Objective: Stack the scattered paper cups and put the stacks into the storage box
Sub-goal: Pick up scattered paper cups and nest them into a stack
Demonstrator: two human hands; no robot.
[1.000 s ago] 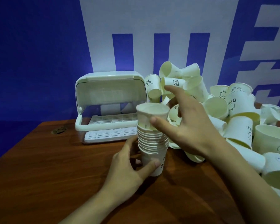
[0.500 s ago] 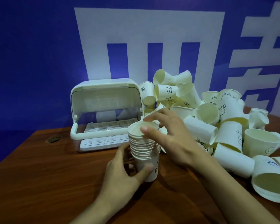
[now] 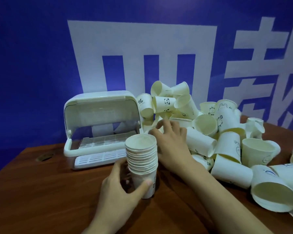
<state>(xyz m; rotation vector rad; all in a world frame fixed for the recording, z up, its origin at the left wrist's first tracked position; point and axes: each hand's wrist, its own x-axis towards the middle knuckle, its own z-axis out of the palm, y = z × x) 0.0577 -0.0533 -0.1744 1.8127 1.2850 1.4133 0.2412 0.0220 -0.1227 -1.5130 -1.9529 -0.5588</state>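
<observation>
The left hand [image 3: 120, 184] grips a stack of cups [image 3: 142, 164]; the right hand [image 3: 172, 142], fingers loose, reaches into the pile [image 3: 227, 141], where one cup [image 3: 144, 105] reads "%".

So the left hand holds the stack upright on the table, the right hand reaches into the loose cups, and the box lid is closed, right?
Not quite: the box lid is open, as the head view shows. The rest holds: left hand holds the stack upright, right hand reaches into the loose cups.
</observation>
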